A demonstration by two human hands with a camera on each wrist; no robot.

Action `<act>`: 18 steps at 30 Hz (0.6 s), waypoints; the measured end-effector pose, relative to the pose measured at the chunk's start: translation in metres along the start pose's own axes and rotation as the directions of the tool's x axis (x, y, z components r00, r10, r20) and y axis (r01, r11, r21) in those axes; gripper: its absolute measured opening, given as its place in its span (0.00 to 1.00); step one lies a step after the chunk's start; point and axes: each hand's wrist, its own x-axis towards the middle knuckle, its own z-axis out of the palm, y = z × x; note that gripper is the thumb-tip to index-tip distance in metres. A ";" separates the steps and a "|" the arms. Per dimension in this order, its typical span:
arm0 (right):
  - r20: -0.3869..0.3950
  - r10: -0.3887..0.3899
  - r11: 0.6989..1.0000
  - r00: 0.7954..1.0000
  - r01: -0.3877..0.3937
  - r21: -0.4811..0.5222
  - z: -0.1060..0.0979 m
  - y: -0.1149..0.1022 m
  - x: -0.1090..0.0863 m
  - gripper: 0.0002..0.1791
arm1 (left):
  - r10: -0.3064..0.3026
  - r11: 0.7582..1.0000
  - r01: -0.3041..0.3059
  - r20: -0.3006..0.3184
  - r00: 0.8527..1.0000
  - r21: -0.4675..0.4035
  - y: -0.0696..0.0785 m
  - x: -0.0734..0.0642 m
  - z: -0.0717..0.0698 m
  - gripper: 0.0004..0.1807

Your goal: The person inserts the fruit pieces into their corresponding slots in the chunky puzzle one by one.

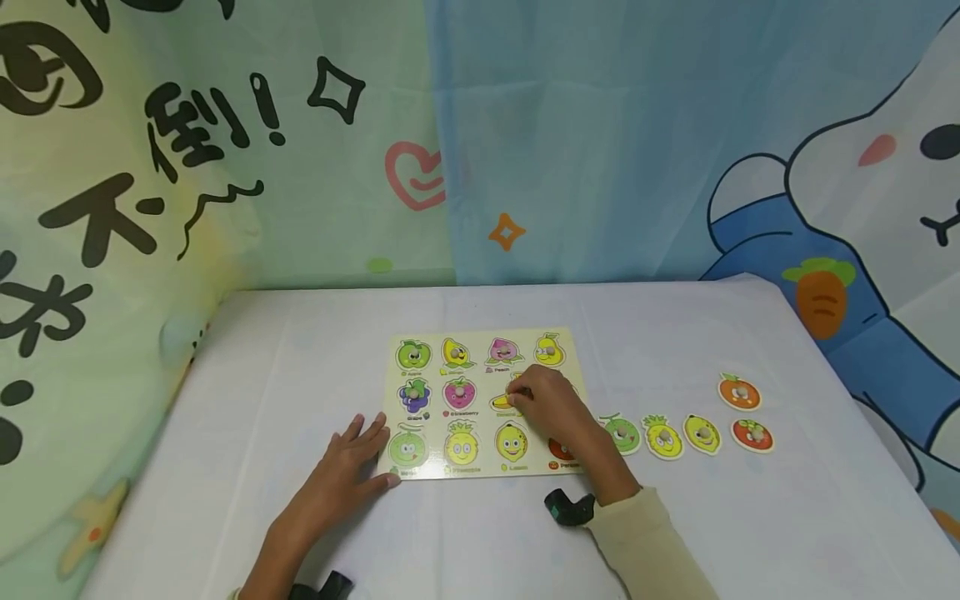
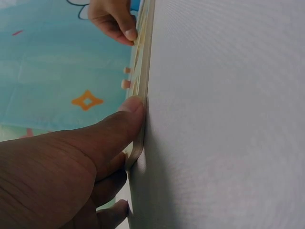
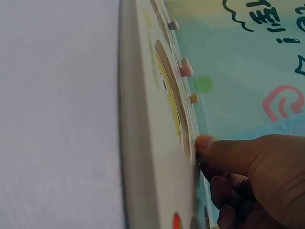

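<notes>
A pale yellow fruit puzzle board (image 1: 480, 343) lies flat on the table with printed fruit pictures in three rows. My right hand (image 1: 553, 408) reaches over its right half and pinches the banana piece (image 1: 501, 402) in the middle row; the fingers hide much of it. In the right wrist view the thumb (image 3: 207, 143) and curled fingers meet just above the board. My left hand (image 1: 348, 462) rests at the near left corner, its thumb (image 2: 133, 107) against the front edge and its spread fingers along the left edge. Knobbed pieces such as the apple (image 1: 413, 355) and grapes (image 1: 414, 396) sit in the board.
Right of the board lie several loose pieces: a green melon (image 1: 622, 434), a pineapple (image 1: 663, 437), a lemon (image 1: 702, 434), a round red piece (image 1: 752, 435) and an orange fruit (image 1: 739, 392). The white table (image 1: 300, 350) meets a printed cloth backdrop (image 1: 600, 150) behind.
</notes>
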 end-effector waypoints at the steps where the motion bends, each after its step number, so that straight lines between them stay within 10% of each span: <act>1: -0.005 -0.007 1.000 1.000 0.007 -0.010 0.000 0.000 0.000 0.04 | 0.004 1.000 -0.004 -0.004 1.000 0.000 0.000 0.000 0.000 0.41; 18: 0.005 -0.008 1.000 1.000 0.008 -0.016 -0.004 0.002 -0.004 0.08 | -0.015 1.000 0.015 0.006 1.000 -0.002 0.003 0.000 0.000 0.41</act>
